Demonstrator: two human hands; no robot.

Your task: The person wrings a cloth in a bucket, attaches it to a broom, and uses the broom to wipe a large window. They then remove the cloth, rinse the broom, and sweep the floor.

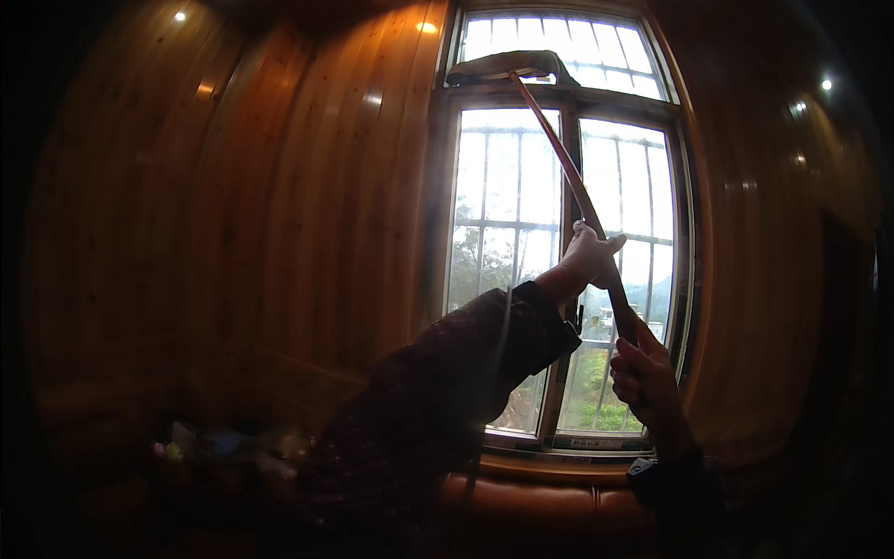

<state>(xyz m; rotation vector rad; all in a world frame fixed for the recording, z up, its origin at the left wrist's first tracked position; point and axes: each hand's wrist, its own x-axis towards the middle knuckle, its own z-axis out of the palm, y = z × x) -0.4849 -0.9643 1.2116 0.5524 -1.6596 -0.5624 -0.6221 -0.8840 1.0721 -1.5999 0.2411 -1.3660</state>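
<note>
A long wooden pole [564,157] slants up and to the left in front of a tall window. My left hand [594,257] grips its middle, thumb spread to the right. Lower on the same pole, my right hand [644,370] is closed around the shaft near its bottom end. At the pole's top a wide head draped with cloth [503,66] rests against or just before the window's upper pane [601,49]. Whether the cloth touches the glass cannot be told. Both forearms are in dark sleeves.
Wood-panelled walls [335,175] flank the window. Vertical bars stand behind the glass. A window handle [580,318] sits on the middle frame. Below the sill [559,469] is a brown leather-like seat back [538,495]. Dim, blurred items [230,444] lie at the lower left.
</note>
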